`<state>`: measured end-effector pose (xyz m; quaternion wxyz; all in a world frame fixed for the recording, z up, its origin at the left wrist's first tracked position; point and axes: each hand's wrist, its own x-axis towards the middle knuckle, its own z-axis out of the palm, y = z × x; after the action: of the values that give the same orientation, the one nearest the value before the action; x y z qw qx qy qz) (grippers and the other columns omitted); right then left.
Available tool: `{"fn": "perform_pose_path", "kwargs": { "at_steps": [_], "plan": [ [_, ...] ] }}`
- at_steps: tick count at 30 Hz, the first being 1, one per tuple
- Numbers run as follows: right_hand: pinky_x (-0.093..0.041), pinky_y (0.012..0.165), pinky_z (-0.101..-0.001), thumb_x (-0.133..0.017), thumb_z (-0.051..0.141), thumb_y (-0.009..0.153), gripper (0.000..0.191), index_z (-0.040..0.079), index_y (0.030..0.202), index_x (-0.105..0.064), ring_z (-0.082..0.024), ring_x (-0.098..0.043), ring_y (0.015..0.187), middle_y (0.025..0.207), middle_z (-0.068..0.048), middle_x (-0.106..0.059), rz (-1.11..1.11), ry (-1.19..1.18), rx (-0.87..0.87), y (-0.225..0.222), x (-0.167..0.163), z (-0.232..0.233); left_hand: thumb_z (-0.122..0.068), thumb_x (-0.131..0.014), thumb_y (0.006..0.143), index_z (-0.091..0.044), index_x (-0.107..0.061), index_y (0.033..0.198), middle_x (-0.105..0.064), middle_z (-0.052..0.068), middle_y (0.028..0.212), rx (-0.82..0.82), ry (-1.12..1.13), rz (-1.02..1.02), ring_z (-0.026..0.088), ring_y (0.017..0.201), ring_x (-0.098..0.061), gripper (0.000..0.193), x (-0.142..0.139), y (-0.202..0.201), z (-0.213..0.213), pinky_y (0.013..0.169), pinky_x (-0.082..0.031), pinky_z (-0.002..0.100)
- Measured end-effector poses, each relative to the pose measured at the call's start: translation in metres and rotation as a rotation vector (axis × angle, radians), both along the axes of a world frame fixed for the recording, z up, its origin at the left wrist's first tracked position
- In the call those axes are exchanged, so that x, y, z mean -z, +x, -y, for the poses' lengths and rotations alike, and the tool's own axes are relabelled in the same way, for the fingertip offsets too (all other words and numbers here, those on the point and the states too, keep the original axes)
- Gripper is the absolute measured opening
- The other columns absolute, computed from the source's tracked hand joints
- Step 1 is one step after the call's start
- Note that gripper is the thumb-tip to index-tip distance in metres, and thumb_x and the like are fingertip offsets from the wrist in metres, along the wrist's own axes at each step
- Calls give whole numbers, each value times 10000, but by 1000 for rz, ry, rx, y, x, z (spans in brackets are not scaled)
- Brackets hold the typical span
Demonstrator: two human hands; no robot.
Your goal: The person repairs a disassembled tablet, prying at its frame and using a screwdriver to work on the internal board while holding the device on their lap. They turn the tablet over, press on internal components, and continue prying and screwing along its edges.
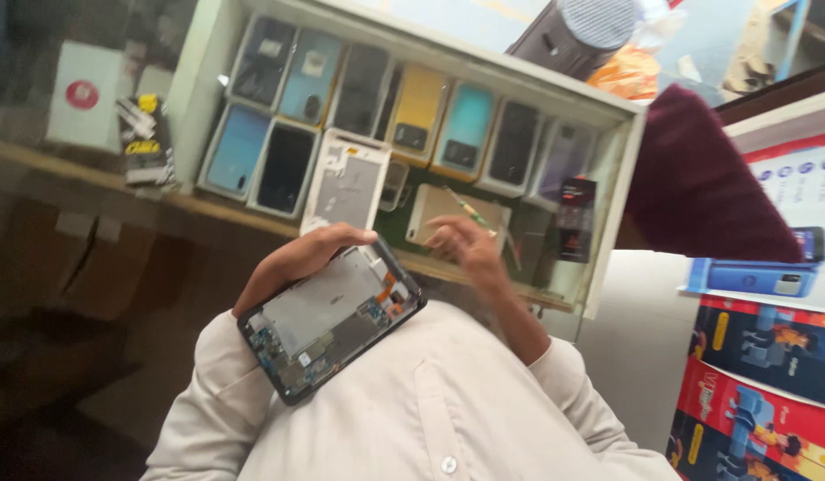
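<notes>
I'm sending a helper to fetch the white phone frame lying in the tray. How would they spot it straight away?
Find the long white tray with its rows of phone covers. The white phone frame lies loose along the tray's near edge, just beyond the left hand, which holds an opened phone. Unlike the coloured and black covers standing in slots, it is white with a grey middle and overlaps them at a slant.

White shallow tray (622, 191) of phone back covers (418, 111) at 12 o'clock, wooden shelf edge (92, 169) at 10, colourful posters (768, 356) at 4.
</notes>
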<state>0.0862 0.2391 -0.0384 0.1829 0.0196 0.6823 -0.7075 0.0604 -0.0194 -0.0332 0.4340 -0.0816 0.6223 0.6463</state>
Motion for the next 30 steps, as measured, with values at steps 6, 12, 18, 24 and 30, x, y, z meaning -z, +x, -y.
{"fn": "perform_pose_path", "kwargs": {
  "at_steps": [6, 12, 18, 24, 30],
  "plan": [
    [-533, 775, -238, -601, 447, 980, 467, 36, 1200, -640, -70, -638, 880, 990, 7, -698, 303, -308, -265, 8, 3, -5, -726, -461, 957, 49, -727, 1007, -664, 204, 884, 129, -95, 38, 269, 765, -588, 821, -8, -10, -44, 709, -495, 401],
    [-485, 698, -251, -676, 335, 1047, 376, -40, 1057, -646, -82, -549, 773, 850, 1, -597, 267, -245, -298, 5, 6, -11, -894, -257, 806, -24, -753, 1034, -748, 107, 937, 336, -261, -179, 131, 861, -696, 1026, -23, -26, -53, 807, -538, 271],
    [-586, 599, -270, -621, 277, 961, 325, -18, 1089, -667, -119, -660, 688, 855, -52, -685, 407, -300, -163, -9, -2, 38, -928, -243, 816, 39, -727, 1055, -716, 122, 876, 272, 19, -7, 151, 696, -642, 1108, -30, -58, -16, 667, -539, 295],
    [-598, 596, -306, -646, 226, 1058, 311, -44, 1195, -575, -156, -683, 725, 911, -75, -645, 203, -571, 94, -30, -4, 87, -888, -345, 1034, 202, -588, 1378, -722, 198, 1125, 43, 1181, 705, 170, 848, -703, 1169, -39, -98, 52, 746, -571, 260],
    [-642, 776, -371, -625, 220, 918, 392, 15, 1242, -545, -212, -736, 894, 1030, -129, -703, 77, -623, 320, -48, -10, 133, -813, -361, 877, -87, -477, 1462, -617, 141, 1380, -473, 1036, 180, 302, 1244, -604, 940, -39, -74, 93, 1025, -502, 484]
  ]
}}
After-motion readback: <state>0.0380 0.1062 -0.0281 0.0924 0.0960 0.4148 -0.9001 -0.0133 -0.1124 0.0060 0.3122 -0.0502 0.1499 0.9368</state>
